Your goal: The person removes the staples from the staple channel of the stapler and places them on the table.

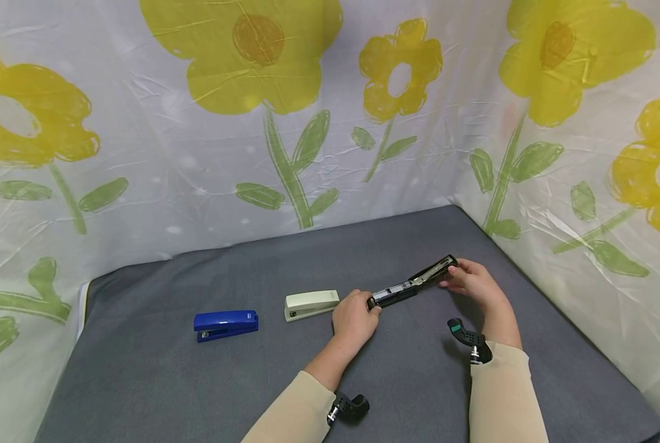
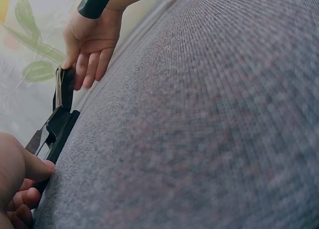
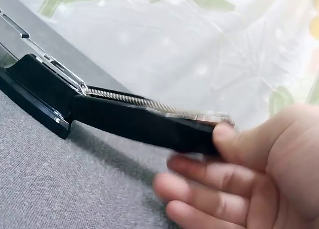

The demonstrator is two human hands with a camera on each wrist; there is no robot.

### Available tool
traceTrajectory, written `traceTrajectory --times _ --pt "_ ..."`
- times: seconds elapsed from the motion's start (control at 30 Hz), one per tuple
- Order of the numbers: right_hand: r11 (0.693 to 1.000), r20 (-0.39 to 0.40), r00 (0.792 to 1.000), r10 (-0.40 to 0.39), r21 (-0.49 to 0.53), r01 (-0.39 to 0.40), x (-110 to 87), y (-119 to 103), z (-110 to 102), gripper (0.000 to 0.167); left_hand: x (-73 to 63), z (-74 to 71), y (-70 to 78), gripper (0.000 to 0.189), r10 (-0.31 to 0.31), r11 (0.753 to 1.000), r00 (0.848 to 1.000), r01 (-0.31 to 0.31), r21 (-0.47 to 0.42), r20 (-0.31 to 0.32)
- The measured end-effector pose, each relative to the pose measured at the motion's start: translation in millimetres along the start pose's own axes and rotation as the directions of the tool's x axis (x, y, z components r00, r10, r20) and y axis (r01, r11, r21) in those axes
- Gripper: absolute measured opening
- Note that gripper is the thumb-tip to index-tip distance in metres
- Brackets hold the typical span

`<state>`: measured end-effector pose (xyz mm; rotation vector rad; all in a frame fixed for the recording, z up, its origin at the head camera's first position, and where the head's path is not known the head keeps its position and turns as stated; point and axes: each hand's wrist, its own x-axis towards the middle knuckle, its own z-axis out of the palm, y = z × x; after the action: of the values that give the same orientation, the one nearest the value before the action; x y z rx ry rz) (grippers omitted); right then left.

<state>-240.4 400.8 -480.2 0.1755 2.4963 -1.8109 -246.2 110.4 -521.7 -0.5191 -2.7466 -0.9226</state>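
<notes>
A black stapler (image 1: 394, 294) lies folded wide open on the grey cloth, its metal staple channel and spring (image 3: 124, 96) exposed. My left hand (image 1: 355, 318) grips the near end of its base, thumb along the side in the left wrist view. At the far end, my right hand (image 1: 478, 284) pinches the tip of the swung-back top arm (image 3: 144, 124) between thumb and fingers. That arm slants up off the cloth, casting a shadow below it in the right wrist view.
Just left of my left hand stands a cream stapler (image 1: 311, 304). Further left is a blue stapler (image 1: 226, 324). The grey cloth-covered table (image 1: 141, 381) meets flower-printed curtains (image 1: 208, 166) at the back and right.
</notes>
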Motion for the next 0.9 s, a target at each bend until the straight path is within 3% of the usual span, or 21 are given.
traceTrajectory --times 0.17,0.3,0.43,0.6,0.77,0.9 --pt "0.977 -0.051 0.994 0.096 -0.184 -0.103 -4.0 -10 1 0.049 -0.3 0.4 0.4 0.022 0.005 1.000 1.000 -0.005 0.000 -0.002" --pt "0.945 -0.062 0.994 0.095 -0.309 -0.110 -4.9 -21 0 0.059 -0.2 1.3 -0.3 0.023 0.012 1.000 1.000 -0.012 0.010 -0.012" --pt "0.905 -0.121 0.992 0.044 -0.415 -0.091 -5.6 -33 1 0.061 -0.5 1.4 -0.7 0.024 0.012 1.000 1.000 -0.012 0.012 -0.009" --pt "0.861 -0.232 0.969 -0.088 -0.507 -0.043 -9.4 -55 15 0.052 -1.6 2.3 -1.6 0.023 0.018 1.000 1.000 -0.018 0.001 -0.010" --pt "0.874 -0.130 0.987 -0.095 -0.485 0.020 -16.1 -82 37 0.042 -1.3 1.5 -2.0 0.024 0.013 1.000 1.000 -0.013 0.013 -0.003" --pt "0.859 -0.022 0.997 -0.070 -0.510 0.049 -17.1 -94 53 0.038 -1.0 -0.4 -2.2 0.024 0.011 1.000 1.000 -0.011 0.014 -0.005"
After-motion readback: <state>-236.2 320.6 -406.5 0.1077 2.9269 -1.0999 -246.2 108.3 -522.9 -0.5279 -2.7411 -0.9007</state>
